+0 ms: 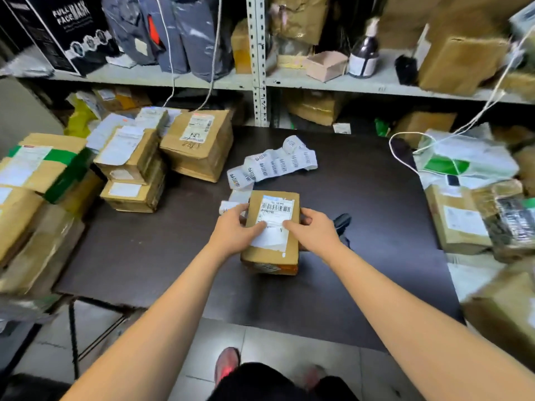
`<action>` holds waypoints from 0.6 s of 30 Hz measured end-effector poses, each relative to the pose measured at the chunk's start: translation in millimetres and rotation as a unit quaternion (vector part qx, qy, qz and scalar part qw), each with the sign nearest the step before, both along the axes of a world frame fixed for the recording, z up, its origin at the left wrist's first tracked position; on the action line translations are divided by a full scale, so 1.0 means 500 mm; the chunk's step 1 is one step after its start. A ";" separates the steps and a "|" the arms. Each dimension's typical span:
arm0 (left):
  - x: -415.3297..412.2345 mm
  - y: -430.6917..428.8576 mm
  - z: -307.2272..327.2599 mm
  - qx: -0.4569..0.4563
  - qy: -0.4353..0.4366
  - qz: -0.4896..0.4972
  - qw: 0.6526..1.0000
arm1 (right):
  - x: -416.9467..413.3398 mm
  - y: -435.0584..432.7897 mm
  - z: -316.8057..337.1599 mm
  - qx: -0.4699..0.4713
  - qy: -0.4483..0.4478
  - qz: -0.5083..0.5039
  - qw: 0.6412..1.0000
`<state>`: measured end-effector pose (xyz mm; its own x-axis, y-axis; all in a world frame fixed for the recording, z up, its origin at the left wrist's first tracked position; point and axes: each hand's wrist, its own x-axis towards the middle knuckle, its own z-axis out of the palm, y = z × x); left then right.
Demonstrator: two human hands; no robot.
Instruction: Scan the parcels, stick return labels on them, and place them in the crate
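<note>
- Head view: the parcel [273, 250], a small brown box, sits between the two hands over the middle of the dark table [376, 215]. Its long axis runs away from the person, and its shipping label [275, 215] faces up.
- The left hand [231, 231] clasps the box's left side and the right hand [314, 231] its right side. Both thumbs press down on the label, and the fingers curl round the edges.
- I cannot tell whether the box rests on the table or is lifted just off it.
- The strip of return labels [272, 163] lies straight beyond the box's far end, near it. The left hand looks slightly nearer to its loose end.
- A dark object, probably the scanner [342, 219], lies just beside the right hand, partly hidden behind it, so that hand is the closer one for scanning.
- I can make out no crate from here.
</note>
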<state>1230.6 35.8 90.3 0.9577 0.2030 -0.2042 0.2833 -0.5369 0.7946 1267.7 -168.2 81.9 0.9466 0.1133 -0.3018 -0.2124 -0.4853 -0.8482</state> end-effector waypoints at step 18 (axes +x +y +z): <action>0.015 -0.123 -0.085 0.027 0.069 0.004 0.997 | -0.015 -0.156 -0.074 -0.273 -0.058 -0.103 0.955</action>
<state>1238.1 -25.5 48.0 0.9193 0.2254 -0.3225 0.3928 -0.5745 0.7181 1260.1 -246.3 44.7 0.9625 -0.2234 -0.1539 -0.2709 -0.8199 -0.5043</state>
